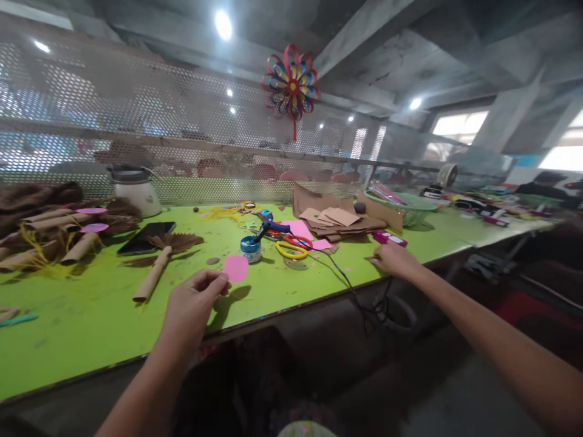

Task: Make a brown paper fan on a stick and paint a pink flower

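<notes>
A round pink paper piece is pinched between the thumb and fingers of my left hand, above the table's front edge. Farther right, my right hand is closed at the green table, close to a magenta object. A small brown tip shows at its fingertips; what it is I cannot make out. Between the hands lie a blue glue gun, a small blue-and-clear jar and scissors with red and yellow handles.
Brown paper sheets and a green basket stand behind. Paper rolls, a phone and a white jug are at left. A black cord hangs over the front edge. A person is at far right.
</notes>
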A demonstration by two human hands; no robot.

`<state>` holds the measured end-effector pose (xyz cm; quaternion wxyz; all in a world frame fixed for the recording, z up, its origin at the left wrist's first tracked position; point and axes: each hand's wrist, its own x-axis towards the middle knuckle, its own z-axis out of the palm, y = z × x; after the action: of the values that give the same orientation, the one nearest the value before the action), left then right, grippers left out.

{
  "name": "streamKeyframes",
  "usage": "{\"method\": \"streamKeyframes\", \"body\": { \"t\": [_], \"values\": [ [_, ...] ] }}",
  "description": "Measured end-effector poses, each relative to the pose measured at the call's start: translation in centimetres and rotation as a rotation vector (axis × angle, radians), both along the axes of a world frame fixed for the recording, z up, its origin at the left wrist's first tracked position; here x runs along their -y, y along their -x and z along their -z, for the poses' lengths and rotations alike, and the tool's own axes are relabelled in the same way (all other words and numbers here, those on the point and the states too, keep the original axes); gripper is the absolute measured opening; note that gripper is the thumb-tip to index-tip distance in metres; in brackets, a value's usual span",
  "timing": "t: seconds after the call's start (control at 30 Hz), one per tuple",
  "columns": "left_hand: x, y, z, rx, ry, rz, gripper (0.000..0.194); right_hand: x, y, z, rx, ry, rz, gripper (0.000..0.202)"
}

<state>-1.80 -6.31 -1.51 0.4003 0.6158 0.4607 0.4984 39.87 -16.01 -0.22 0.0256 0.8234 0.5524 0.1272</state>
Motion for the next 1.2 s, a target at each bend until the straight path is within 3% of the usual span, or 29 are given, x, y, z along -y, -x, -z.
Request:
{"method": "streamKeyframes", "body": {
  "t": [0.07,0.17,0.33,0.47,0.57,0.63,0.73,0.87,1.0,1.2],
  "values": [
    [-0.1,0.1,0.2,-0.019,-0.005,0.004,0.025,-0.1,-0.2,-0.2,0.112,0.13,-0.026,0.033],
    [-0.2,0.2,0.3,-0.027,-0.002,0.014,0.025,-0.9,0.4,-0.3,0.119,0.182,-0.03,0.027],
    [0.1,0.3,0.1,0.057,0.022,0.019,0.022,-1.7,1.2,0.0,0.099,0.171,-0.009,0.021],
    [0.5,0.4,0.2,0.149,0.039,0.035,0.022,-1.5,3.1,-1.4,0.087,0.076,-0.059,0.031],
    [0.4,0.5,0.6,0.329,0.083,0.009,0.023,-1.5,7.4,-2.8,-0.007,-0.379,-0.39,0.031],
    [0.2,0.6,0.8,0.456,0.09,-0.022,0.024,-2.0,11.7,-3.1,-0.048,-0.524,-0.664,0.029],
    [0.2,0.7,0.9,0.524,0.088,-0.062,0.026,-3.8,18.4,-1.9,-0.038,-0.463,-0.958,0.028],
    [0.5,0.8,0.8,0.52,0.122,-0.057,0.024,-6.8,23.9,1.3,-0.052,-0.324,-1.129,0.025],
    [0.7,0.6,0.7,0.524,0.145,-0.037,0.021,-7.6,24.2,3.3,-0.294,-0.306,-1.185,0.022],
    [0.9,-0.1,0.2,0.287,0.139,-0.057,0.018,-6.3,21.4,3.7,-0.547,-0.435,-1.078,0.021]
  ]
}}
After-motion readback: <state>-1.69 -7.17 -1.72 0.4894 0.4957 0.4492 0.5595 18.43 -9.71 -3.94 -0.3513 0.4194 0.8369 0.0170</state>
